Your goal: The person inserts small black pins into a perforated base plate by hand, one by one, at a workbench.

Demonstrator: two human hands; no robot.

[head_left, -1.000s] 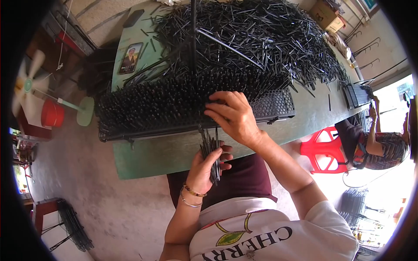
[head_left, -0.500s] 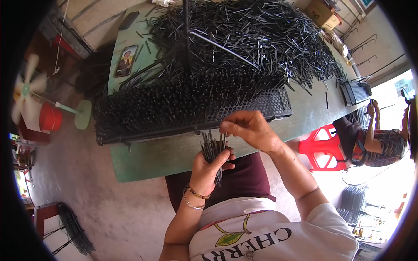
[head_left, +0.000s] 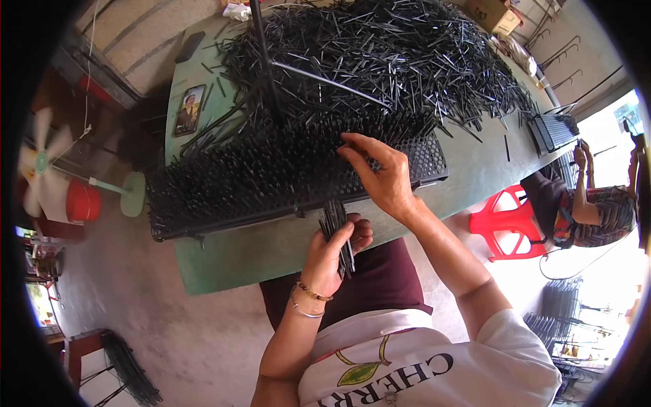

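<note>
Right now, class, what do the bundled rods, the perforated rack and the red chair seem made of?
Bundled rods in the left hand: dark plastic or coated metal; their faint sheen fits either.
Perforated rack: black, perhaps plastic or painted metal, judging by its even, round-holed surface.
Red chair: probably moulded plastic, smooth, with rounded cut-outs.

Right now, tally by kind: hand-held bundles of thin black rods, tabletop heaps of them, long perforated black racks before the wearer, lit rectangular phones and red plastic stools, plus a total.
Thin black rod bundle, in the left grip: 1
Loose heap of thin black rods: 1
Long perforated black rack: 1
Lit rectangular phone: 1
Red plastic stool: 1
Total: 5
</note>
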